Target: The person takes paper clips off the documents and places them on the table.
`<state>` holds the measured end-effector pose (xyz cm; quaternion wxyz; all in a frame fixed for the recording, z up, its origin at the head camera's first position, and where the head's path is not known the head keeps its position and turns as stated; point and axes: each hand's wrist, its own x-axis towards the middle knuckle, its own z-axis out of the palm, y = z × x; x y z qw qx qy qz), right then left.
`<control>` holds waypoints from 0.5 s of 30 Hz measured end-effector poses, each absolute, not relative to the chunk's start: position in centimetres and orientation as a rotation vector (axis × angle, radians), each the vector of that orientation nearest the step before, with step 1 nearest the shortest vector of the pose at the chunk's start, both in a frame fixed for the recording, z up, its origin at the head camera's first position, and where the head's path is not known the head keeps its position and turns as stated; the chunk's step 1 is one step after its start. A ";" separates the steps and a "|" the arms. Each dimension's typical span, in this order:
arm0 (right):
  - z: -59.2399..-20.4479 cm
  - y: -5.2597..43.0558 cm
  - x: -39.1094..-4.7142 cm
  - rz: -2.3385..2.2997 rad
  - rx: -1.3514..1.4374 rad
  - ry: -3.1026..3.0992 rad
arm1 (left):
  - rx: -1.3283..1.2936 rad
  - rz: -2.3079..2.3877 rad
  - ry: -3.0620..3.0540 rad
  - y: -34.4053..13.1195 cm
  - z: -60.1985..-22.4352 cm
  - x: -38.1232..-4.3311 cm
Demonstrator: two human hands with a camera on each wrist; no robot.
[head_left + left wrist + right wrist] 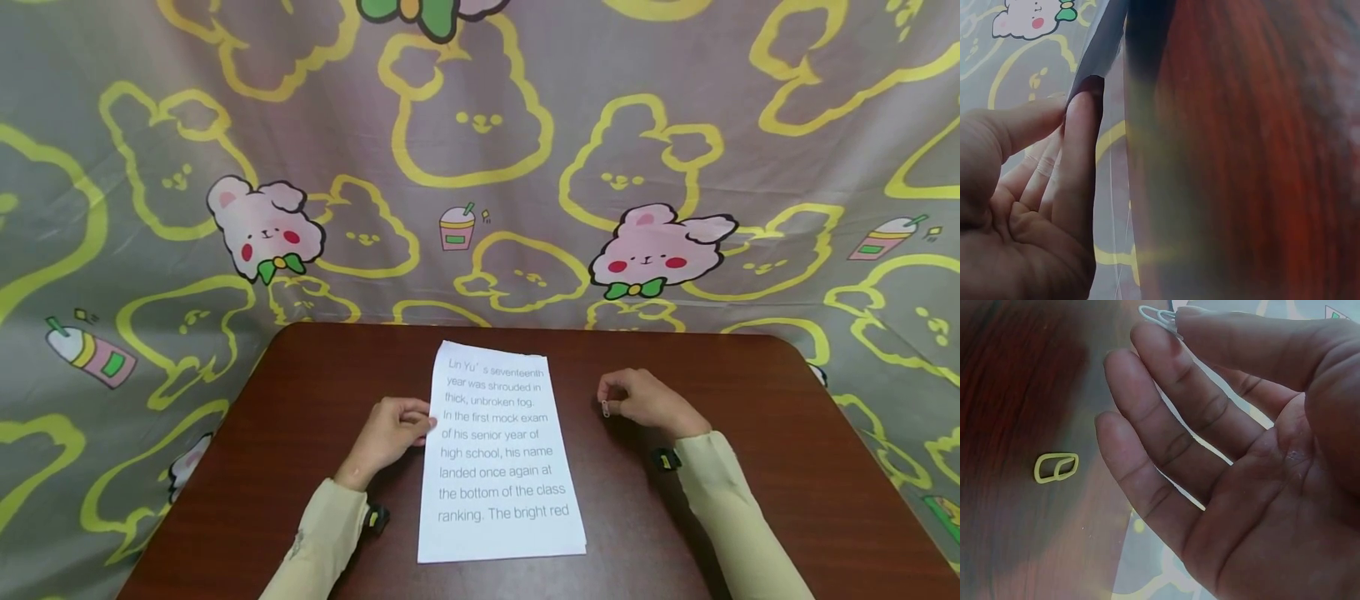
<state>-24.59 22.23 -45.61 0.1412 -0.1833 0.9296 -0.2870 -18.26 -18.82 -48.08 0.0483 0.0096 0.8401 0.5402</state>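
A stack of white printed paper sheets (501,537) lies on the table in the head view. At its left edge is my left hand (386,437), thumb and forefinger pinching the sheets' edge, which shows dark in the left wrist view. My right hand (648,402) is apart from the paper, to its right and over the table. Between its thumb and forefinger it pinches a white paper clip (1159,315), held by one end; the other fingers are loosely extended. A yellow paper clip (1056,467) shows on the table in the right wrist view; the head view does not show it.
The brown wooden table (247,467) has rounded far corners. A patterned curtain (480,108) hangs behind it and at both sides. Dark wrist devices sit under both cuffs.
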 end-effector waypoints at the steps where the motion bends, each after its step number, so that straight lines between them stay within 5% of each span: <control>1: -45.7 22.2 -24.6 -0.828 -0.527 2.681 | 0.025 1.644 2.560 -18.8 -48.1 -18.3; 15: -45.9 22.1 -24.7 -0.787 -0.512 2.676 | -0.108 1.504 2.550 -19.1 -47.9 -18.4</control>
